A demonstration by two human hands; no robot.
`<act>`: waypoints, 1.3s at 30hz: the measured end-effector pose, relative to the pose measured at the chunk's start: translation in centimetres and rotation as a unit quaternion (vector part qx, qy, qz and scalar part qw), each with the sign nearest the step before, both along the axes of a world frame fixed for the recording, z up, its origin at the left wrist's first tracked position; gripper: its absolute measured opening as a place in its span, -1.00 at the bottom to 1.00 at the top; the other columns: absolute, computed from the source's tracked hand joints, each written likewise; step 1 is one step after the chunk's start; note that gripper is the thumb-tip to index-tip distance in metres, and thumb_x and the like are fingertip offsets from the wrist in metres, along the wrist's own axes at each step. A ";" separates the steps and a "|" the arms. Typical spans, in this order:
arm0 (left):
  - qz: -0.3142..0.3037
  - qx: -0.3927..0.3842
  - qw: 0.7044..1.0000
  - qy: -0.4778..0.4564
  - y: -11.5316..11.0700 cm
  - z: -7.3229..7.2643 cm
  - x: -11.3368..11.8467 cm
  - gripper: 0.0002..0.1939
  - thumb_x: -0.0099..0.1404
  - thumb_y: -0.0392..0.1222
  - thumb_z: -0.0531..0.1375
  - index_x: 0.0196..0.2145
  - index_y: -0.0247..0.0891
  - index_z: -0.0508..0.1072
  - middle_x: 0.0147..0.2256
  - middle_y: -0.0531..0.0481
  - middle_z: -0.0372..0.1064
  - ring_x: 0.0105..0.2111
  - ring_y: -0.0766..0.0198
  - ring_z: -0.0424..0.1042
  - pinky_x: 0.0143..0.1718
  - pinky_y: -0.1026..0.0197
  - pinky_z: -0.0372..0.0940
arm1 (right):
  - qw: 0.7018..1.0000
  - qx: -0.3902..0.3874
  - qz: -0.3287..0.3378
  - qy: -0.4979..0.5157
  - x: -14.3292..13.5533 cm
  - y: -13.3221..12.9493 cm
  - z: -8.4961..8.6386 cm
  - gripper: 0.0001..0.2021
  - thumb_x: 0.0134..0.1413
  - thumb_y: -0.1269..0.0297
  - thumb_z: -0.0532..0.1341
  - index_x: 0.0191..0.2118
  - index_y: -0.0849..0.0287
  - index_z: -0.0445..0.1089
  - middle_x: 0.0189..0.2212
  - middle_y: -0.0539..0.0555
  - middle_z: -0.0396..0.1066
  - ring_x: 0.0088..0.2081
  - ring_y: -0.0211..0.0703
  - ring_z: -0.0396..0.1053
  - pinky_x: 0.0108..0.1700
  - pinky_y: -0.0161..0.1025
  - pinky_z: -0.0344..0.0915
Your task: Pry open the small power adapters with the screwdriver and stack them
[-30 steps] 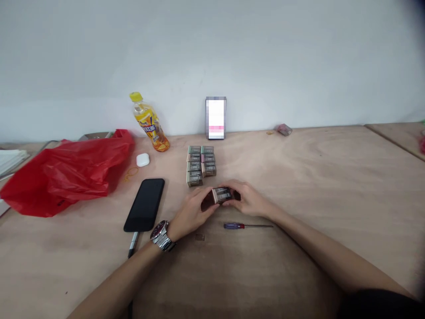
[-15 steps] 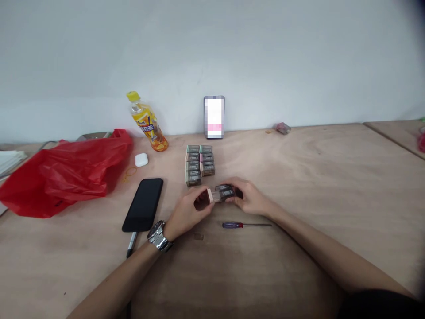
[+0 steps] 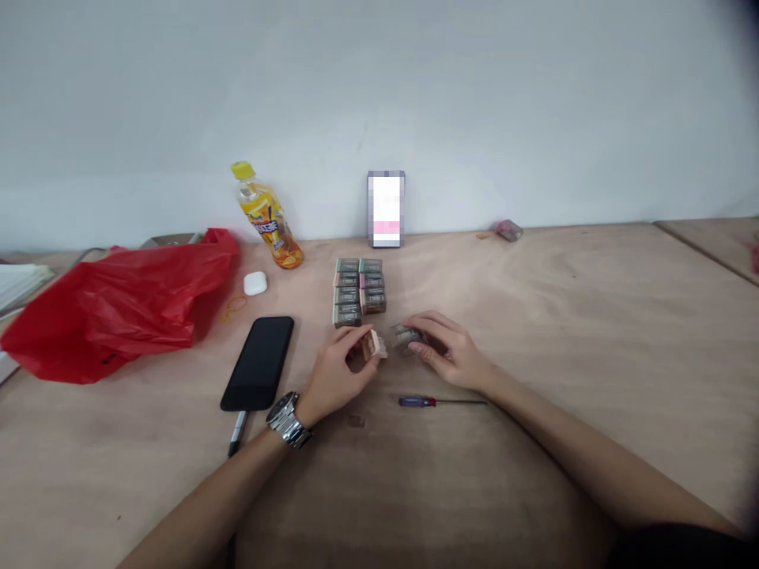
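Observation:
Between the thumb and fingers of my left hand [image 3: 341, 367] is a pale pink plastic piece [image 3: 373, 345] with clear prongs on its right side. My right hand [image 3: 451, 352] grips a dark, see-through plastic case [image 3: 408, 335], partly covered by the fingers. A small gap separates the two pieces. Just beyond my hands, several small translucent boxes [image 3: 360, 291] with coloured ends stand in two columns. A screwdriver [image 3: 442, 402] with a purple and red handle lies nearer to me, below my right hand.
On the left are a red plastic bag [image 3: 124, 308], a drink bottle [image 3: 269, 217], a white earbud case [image 3: 254, 284] and a black phone [image 3: 259, 363] with a cable. A lit phone [image 3: 386, 209] leans on the wall. A small wrapped item [image 3: 508, 230] lies at the back right.
The pink piece and the dark case, joined before, are now apart. My right hand has shifted slightly right with the case, and the pink piece stays in my left hand.

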State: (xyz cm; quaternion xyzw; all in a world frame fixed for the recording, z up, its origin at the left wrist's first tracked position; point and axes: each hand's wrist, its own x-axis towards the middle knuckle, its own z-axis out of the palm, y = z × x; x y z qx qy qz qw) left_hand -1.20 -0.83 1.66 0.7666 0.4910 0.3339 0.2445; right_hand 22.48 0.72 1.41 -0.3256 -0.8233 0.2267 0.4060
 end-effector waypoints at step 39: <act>0.002 0.005 1.000 -0.006 0.0 -0.2 0.1 -0.67 0.24 -0.21 0.20 -0.02 -0.25 0.37 -0.21 -0.05 0.37 -0.29 0.27 0.36 -0.23 0.21 0.33 | 0.943 0.027 -0.332 0.015 0.5 1.5 -0.8 -0.72 0.03 0.30 0.20 -0.10 0.19 0.26 -0.17 0.20 0.39 -0.17 0.02 0.37 -0.18 -0.05 0.33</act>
